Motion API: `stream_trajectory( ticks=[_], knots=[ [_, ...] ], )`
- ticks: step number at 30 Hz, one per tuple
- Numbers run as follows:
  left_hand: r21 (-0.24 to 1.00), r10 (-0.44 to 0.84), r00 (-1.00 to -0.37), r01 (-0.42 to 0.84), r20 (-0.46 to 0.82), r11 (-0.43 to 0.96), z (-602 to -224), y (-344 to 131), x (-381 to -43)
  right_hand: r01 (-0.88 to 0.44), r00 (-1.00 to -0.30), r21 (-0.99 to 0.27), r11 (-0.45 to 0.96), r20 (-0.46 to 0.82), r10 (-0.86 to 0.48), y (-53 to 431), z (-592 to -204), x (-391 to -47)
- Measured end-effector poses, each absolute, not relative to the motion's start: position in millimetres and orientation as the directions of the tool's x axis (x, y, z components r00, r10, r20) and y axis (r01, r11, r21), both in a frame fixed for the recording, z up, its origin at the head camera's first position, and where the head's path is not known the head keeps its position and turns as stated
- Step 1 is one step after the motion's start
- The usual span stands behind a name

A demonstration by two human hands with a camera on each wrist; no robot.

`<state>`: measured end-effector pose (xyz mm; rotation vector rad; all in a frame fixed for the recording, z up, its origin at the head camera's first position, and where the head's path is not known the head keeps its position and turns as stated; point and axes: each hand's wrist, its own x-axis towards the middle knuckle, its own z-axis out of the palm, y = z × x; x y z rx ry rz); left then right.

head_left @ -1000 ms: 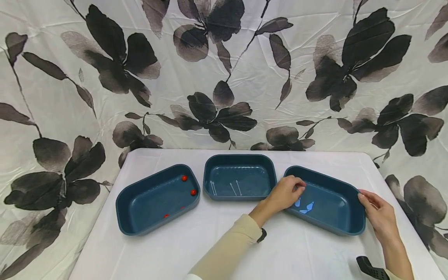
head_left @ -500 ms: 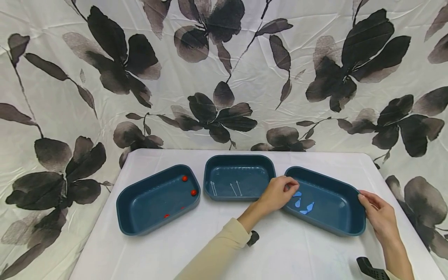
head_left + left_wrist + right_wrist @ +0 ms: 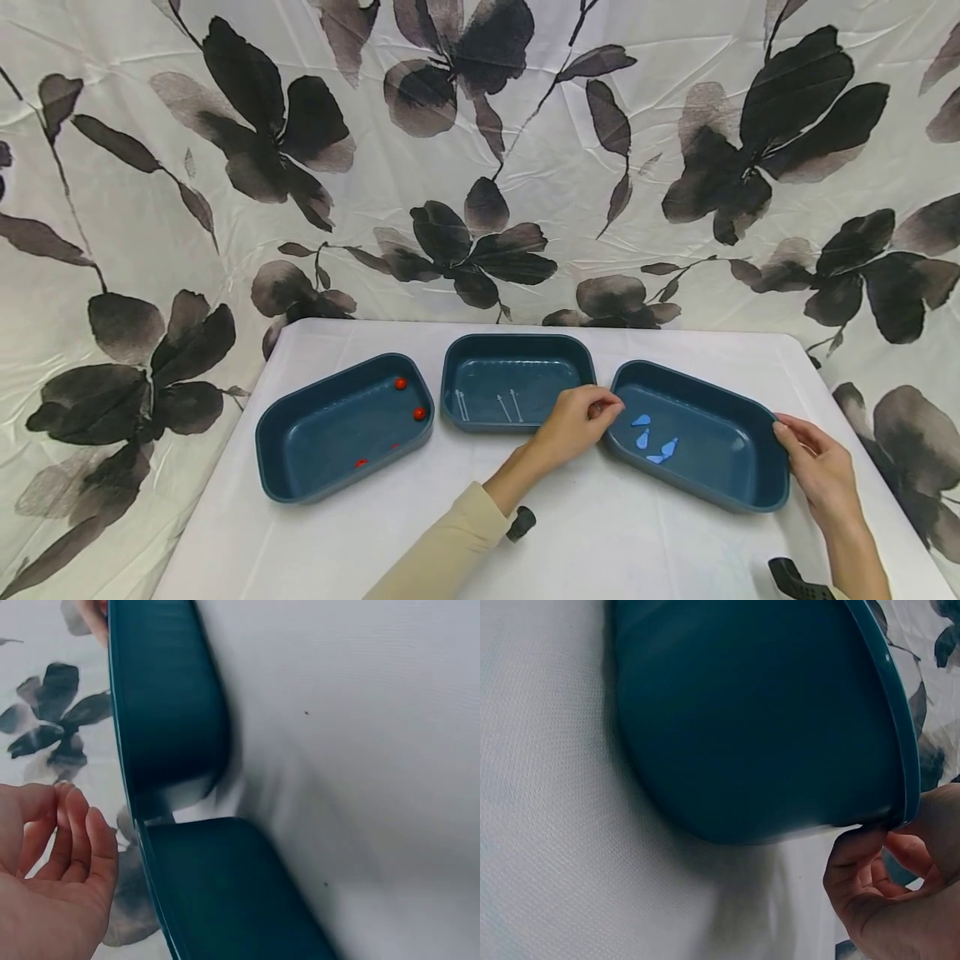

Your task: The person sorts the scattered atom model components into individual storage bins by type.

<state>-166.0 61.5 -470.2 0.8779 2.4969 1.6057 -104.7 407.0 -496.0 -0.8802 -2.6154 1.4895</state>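
Note:
My left hand (image 3: 572,427) is over the gap between the middle tray (image 3: 517,340) and the right tray (image 3: 693,489). Its thumb meets the curled fingers, and the left wrist view shows no object at the fingertips (image 3: 63,787). Several small blue teardrop-shaped pieces (image 3: 670,447) lie at the left end of the right tray. At that tray's other end, my right hand (image 3: 823,477) grips the rim; in the right wrist view, its thumb (image 3: 859,844) presses under the rim's corner. Thin white sticks (image 3: 502,407) with small heads lie in the middle tray.
The left tray (image 3: 300,490), also dark teal, contains two red balls (image 3: 419,413) and small flat red bits (image 3: 362,462). A white cloth (image 3: 577,542) covers the table. Behind it hangs a flower-print curtain (image 3: 570,192).
My left hand has drawn back leftward from over the right tray, uncovering another blue piece. My right hand keeps its grip on the rim. The head view has shifted slightly.

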Motion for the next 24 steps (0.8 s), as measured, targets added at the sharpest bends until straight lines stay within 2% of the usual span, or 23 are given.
stream_trajectory(
  ticks=[16, 24],
  knots=[
    [0.855, 0.397, -0.879, 0.405, 0.265, 0.324, -473.7, 20.6, -154.1, 0.450, -0.846, -0.798, 0.401, -0.237, 0.477, 407.5, -496.8, -104.1],
    [0.887, 0.377, -0.899, 0.347, 0.222, 0.305, -475.4, -3.5, -146.9, 0.389, -0.873, -0.792, 0.471, -0.154, 0.463, 404.5, -496.6, -100.2]
  ],
)
